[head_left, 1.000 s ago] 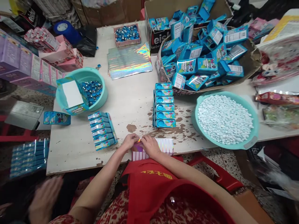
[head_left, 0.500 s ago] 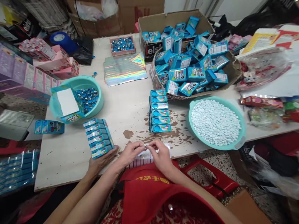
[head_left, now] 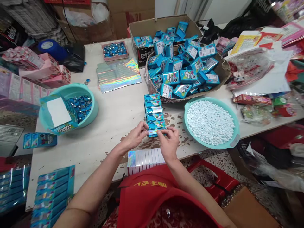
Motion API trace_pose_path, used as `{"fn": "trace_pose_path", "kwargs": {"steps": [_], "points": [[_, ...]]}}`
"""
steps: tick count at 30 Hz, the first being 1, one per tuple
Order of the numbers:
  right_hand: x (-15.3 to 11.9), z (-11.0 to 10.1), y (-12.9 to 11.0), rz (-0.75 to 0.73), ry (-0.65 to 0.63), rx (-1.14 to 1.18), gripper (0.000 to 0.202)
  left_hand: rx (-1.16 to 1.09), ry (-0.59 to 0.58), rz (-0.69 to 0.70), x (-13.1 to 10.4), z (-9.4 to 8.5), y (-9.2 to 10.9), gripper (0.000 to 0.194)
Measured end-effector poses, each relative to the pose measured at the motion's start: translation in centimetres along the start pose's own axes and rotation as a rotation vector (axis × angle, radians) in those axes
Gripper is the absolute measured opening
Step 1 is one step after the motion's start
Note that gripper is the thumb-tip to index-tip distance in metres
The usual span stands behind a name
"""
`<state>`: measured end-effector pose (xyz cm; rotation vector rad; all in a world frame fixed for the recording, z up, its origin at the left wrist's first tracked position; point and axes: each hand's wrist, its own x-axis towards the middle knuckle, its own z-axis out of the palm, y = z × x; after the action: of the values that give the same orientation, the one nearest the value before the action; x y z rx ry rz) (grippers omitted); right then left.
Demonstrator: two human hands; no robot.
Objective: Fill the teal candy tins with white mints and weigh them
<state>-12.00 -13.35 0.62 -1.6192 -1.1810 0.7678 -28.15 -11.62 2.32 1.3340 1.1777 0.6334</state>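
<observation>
My left hand and my right hand meet over the nearest blue candy box, their fingertips pinching the ends of a thin shiny sticker strip. The strip lies along the top of that box. It belongs to a row of blue candy boxes labelled "Caramelo Macizo", each with a round recess at its left end. A similar shiny strip crosses another box in the row. Between my forearms, at the table edge, lies a holographic sticker sheet divided into narrow strips.
Right of the row stands a turquoise basin of white candies. Behind are cardboard boxes heaped with blue boxes. At left are a basin of small round blue-and-silver pieces and another box row. Silvery sheets lie farther back.
My hands moved from above the sticker sheet forward to the nearest box, carrying the strip. At left, the box row a co-worker's hand held moved toward the lower left; that hand is out of view.
</observation>
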Motion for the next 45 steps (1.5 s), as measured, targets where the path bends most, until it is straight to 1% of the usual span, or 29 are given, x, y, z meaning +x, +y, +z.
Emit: {"fn": "trace_pose_path", "kwargs": {"steps": [2, 3, 4, 5, 6, 7, 8, 9, 10, 11, 12, 13, 14, 15, 17, 18, 19, 20, 21, 23, 25, 26, 28, 30, 32, 34, 37, 40, 45], "points": [[0.3, 0.2, 0.7, 0.059, 0.004, 0.047, 0.023, -0.079, 0.013, -0.012, 0.5, 0.0, -1.0, 0.018], [0.4, 0.1, 0.9, 0.103, 0.016, 0.088, 0.026, -0.093, 0.045, -0.038, 0.6, 0.0, -1.5, 0.019], [0.5, 0.1, 1.0, 0.154, 0.029, 0.133, 0.031, -0.080, 0.108, -0.081, 0.5, 0.2, -1.9, 0.019], [0.5, 0.0, 1.0, 0.204, 0.036, 0.172, 0.038, -0.046, 0.208, -0.128, 0.4, 0.5, -2.3, 0.020], [0.6, 0.0, 1.0, 0.240, 0.032, 0.195, 0.043, -0.008, 0.335, -0.160, 0.1, 1.1, -2.6, 0.021], [0.6, 0.0, 0.9, 0.254, 0.019, 0.197, 0.046, 0.024, 0.449, -0.164, -0.3, 2.0, -2.9, 0.025], [0.6, 0.0, 0.8, 0.247, -0.001, 0.179, 0.046, 0.044, 0.523, -0.135, -0.7, 3.1, -3.1, 0.033], [0.6, 0.1, 0.7, 0.227, -0.018, 0.148, 0.044, 0.055, 0.543, -0.081, -1.2, 4.3, -3.3, 0.043], [0.7, 0.2, 0.6, 0.202, -0.027, 0.119, 0.043, 0.070, 0.509, -0.022, -1.7, 5.5, -3.6, 0.054], [0.8, 0.3, 0.6, 0.180, -0.024, 0.097, 0.041, 0.106, 0.436, 0.020, -2.2, 6.6, -4.0, 0.064], [0.8, 0.2, 0.6, 0.166, -0.017, 0.088, 0.038, 0.167, 0.356, 0.028, -2.6, 7.4, -4.5, 0.072], [0.9, 0.1, 0.6, 0.163, -0.011, 0.095, 0.036, 0.243, 0.299, 0.006, -3.0, 7.7, -5.2, 0.078], [0.9, -0.1, 0.7, 0.167, -0.009, 0.116, 0.034, 0.319, 0.284, -0.037, -3.4, 7.5, -6.1, 0.078], [0.7, -0.4, 0.9, 0.172, -0.008, 0.141, 0.033, 0.383, 0.295, -0.092, -3.7, 6.8, -7.1, 0.073], [0.0, -1.4, 1.5, 0.165, 0.004, 0.164, 0.032, 0.471, 0.313, -0.193, -4.6, 4.5, -9.2, 0.060], [-0.7, -1.9, 1.9, 0.157, 0.011, 0.156, 0.032, 0.500, 0.287, -0.242, -5.1, 3.2, -10.3, 0.054], [-1.5, -2.4, 2.5, 0.152, 0.010, 0.136, 0.032, 0.518, 0.232, -0.293, -5.6, 2.0, -11.3, 0.048], [-2.4, -2.7, 3.1, 0.154, -0.016, 0.106, 0.031, 0.515, 0.151, -0.346, -6.1, 1.0, -12.1, 0.042], [-3.2, -2.9, 3.8, 0.160, -0.077, 0.075, 0.029, 0.490, 0.063, -0.393, -6.5, 0.2, -12.8, 0.034], [-4.7, -2.7, 5.1, 0.159, -0.277, 0.015, 0.023, 0.388, -0.072, -0.462, -7.2, -0.6, -13.6, 0.022], [-5.7, -1.6, 6.0, 0.087, -0.506, -0.044, 0.016, 0.291, -0.136, -0.485, -7.6, -0.7, -13.8, 0.015], [-5.9, -0.8, 6.3, 0.025, -0.604, -0.075, 0.013, 0.258, -0.139, -0.491, -7.7, -0.7, -13.8, 0.013], [-6.1, 1.1, 6.4, -0.116, -0.757, -0.149, 0.012, 0.157, -0.092, -0.514, -7.8, -0.7, -13.5, 0.016], [-6.4, 2.9, 6.2, -0.249, -0.882, -0.265, 0.017, -0.001, 0.001, -0.534, -7.9, -0.7, -13.2, 0.022], [-6.8, 4.3, 5.9, -0.348, -0.987, -0.417, 0.022, -0.127, 0.101, -0.534, -7.8, -0.7, -13.0, 0.026], [-7.3, 5.0, 5.7, -0.411, -1.071, -0.556, 0.027, -0.165, 0.173, -0.531, -7.7, -0.5, -13.0, 0.025], [-7.9, 4.9, 5.9, -0.498, -1.165, -0.643, 0.029, -0.167, 0.262, -0.557, -7.5, 0.0, -13.3, 0.021], [-7.8, 4.7, 6.0, -0.549, -1.200, -0.653, 0.023, -0.149, 0.310, -0.572, -7.4, 0.5, -13.5, 0.018], [-7.1, 5.6, 5.6, -0.463, -1.128, -0.673, 0.009, -0.076, 0.328, -0.564, -7.0, 0.5, -13.2, 0.014]]}}
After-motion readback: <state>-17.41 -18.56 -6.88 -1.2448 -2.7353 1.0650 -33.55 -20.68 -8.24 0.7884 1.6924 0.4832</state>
